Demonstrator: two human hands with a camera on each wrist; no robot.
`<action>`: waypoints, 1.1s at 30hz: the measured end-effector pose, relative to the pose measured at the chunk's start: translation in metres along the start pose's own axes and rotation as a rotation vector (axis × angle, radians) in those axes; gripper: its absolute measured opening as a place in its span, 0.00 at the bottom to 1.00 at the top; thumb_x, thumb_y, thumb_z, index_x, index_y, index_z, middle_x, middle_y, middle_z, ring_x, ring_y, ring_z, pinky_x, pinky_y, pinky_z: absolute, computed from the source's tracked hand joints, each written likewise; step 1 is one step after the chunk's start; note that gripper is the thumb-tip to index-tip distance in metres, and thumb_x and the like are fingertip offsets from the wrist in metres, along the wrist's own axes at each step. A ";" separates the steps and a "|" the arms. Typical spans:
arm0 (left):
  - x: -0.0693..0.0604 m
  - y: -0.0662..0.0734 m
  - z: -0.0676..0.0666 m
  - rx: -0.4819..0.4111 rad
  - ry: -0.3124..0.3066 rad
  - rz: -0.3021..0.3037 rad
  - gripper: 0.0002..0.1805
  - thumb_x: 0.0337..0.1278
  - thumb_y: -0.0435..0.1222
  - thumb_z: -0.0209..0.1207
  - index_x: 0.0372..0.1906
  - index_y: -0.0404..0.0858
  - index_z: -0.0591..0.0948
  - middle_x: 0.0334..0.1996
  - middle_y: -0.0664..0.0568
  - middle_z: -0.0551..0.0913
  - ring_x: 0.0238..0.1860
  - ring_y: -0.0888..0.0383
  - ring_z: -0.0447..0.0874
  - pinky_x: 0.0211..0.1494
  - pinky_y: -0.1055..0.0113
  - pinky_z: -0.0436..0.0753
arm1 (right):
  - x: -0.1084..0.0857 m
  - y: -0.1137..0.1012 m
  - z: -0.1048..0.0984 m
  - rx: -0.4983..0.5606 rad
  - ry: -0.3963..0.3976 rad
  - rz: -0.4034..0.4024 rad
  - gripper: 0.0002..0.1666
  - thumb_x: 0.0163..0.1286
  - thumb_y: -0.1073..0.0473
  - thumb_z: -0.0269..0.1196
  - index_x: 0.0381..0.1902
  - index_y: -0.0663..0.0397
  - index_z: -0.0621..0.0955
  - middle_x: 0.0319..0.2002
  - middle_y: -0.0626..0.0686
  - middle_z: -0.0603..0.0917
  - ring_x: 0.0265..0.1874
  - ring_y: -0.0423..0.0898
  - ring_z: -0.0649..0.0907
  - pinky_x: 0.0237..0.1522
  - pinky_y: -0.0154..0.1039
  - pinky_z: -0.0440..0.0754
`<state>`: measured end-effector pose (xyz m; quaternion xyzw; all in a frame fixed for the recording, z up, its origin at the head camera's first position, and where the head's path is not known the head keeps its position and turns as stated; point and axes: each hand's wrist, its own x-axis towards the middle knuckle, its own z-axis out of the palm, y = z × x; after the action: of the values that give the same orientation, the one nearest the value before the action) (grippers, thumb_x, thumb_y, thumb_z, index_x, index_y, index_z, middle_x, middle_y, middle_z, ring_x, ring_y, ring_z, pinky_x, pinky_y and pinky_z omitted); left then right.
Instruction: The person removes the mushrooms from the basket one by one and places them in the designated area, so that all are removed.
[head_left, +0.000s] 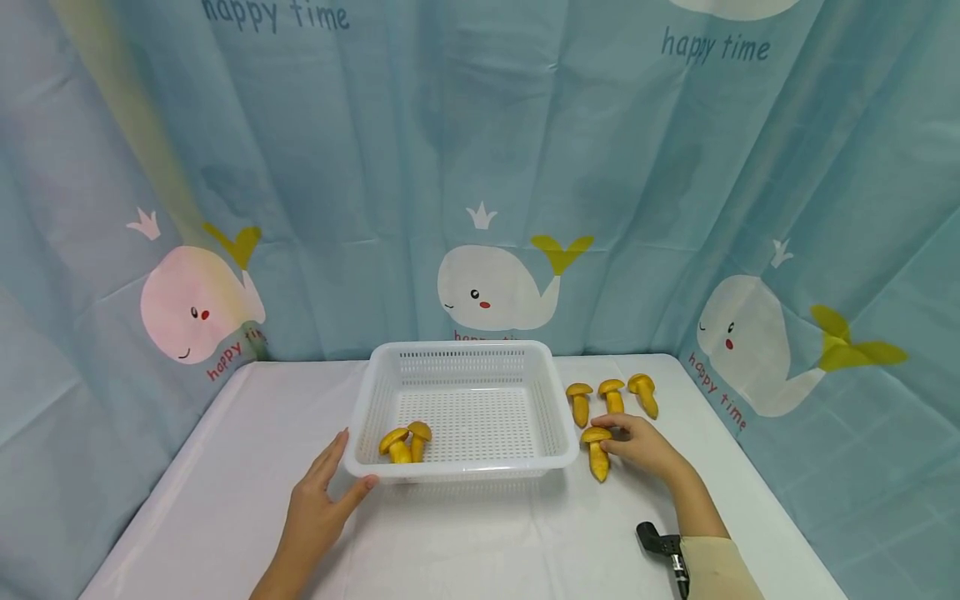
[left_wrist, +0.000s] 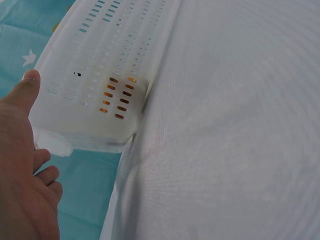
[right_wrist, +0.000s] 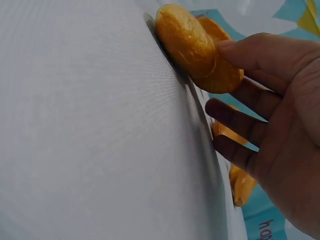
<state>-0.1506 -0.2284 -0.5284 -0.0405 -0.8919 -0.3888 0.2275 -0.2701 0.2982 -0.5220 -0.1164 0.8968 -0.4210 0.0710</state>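
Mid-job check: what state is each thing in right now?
Basket: upright on table
Two mushrooms: inside it, front left corner
Held mushroom: pinched; lifted or not, unclear
Three mushrooms: lying right of basket
Left hand: thumb apart, at basket corner
Right hand: pinching one mushroom
Curtain: hanging, creased

1. The bench (head_left: 465, 542) has a white cloth surface.
2. A white perforated basket (head_left: 465, 469) stands towards its far side.
3. Three yellow mushrooms (head_left: 612, 398) lie in a row right of the basket.
4. Nearer, the right hand (head_left: 641, 446) pinches a fourth mushroom (head_left: 597, 460); whether it touches the bench is unclear.
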 end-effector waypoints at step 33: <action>0.000 0.000 0.000 -0.011 -0.005 -0.001 0.50 0.54 0.47 0.75 0.80 0.45 0.62 0.76 0.43 0.68 0.73 0.38 0.69 0.64 0.43 0.76 | -0.024 -0.085 -0.018 -0.073 0.201 -0.154 0.29 0.71 0.42 0.67 0.65 0.46 0.80 0.65 0.53 0.82 0.68 0.61 0.74 0.65 0.73 0.72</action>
<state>-0.1508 -0.2286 -0.5286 -0.0422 -0.8904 -0.3936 0.2246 -0.2385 0.2654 -0.4448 -0.1444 0.9026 -0.4017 -0.0561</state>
